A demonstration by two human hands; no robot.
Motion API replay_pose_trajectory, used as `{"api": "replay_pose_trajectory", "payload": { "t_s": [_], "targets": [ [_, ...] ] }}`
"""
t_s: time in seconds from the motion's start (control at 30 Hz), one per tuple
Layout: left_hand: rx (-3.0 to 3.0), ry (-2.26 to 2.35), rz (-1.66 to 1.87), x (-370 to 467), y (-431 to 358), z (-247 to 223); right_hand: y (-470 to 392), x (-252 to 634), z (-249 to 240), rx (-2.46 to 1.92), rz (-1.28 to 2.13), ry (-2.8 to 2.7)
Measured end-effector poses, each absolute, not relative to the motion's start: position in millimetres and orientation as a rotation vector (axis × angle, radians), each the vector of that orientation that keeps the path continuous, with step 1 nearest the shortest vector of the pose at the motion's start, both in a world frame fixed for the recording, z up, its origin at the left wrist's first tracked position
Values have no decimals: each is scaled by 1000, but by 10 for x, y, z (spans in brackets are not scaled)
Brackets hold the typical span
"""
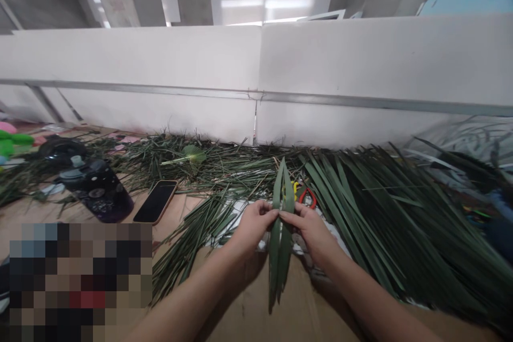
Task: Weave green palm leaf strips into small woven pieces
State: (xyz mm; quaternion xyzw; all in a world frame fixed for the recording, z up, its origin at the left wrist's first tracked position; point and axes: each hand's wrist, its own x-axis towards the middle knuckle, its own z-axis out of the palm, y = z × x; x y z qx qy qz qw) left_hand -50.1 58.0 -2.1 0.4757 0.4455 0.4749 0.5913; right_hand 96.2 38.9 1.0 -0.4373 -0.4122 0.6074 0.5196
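Note:
Two long green leaf strips stand side by side in front of me, close together at the pointed top and with a narrow gap between them lower down. My left hand pinches the left strip at mid-length between thumb and fingers. Gripping the right strip at the same height is my right hand, its thumb nearly touching the left thumb. Behind the strips lie pliers with red handles and a yellow-handled tool, partly hidden.
Long leaves cover the right side, and thin cut strips pile along the white panel. A phone, a dark bottle and a small fan-shaped leaf lie left. Brown cardboard is below my hands.

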Motion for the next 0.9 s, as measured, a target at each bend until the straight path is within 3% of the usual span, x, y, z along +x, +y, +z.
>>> {"api": "replay_pose_trajectory", "payload": {
  "t_s": [0.23,0.9],
  "targets": [
    [1114,977,933,-534,532,44,408,993,-19,-1077,1437,-967],
    [1124,1073,1102,-532,602,13,365,915,-30,-1038,1511,-1016]
  ]
}}
